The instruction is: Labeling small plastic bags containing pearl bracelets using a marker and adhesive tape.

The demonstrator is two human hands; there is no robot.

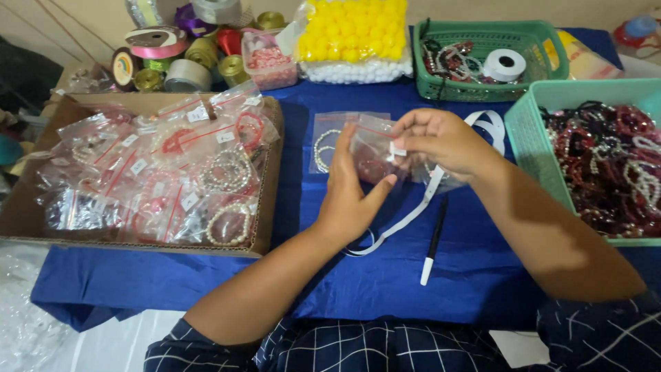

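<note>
Both my hands hold one small clear zip bag (372, 157) with a dark red bead bracelet inside, above the blue tablecloth (385, 275). My left hand (348, 193) supports the bag from the left and below, thumb against its lower edge. My right hand (441, 141) pinches the bag's top right edge, where a small white sticker sits. Behind the held bag lies another clear bag (323, 145) with a white bead bracelet in it.
A cardboard box (265, 207) at left holds several bagged bracelets. A light green basket (530, 148) of loose bracelets stands at right; a darker green basket (551, 41) holds a white tape roll. White ribbon (413, 213) and a black pen (434, 241) lie between. Ribbon spools (165, 58) and yellow balls (354, 31) sit behind.
</note>
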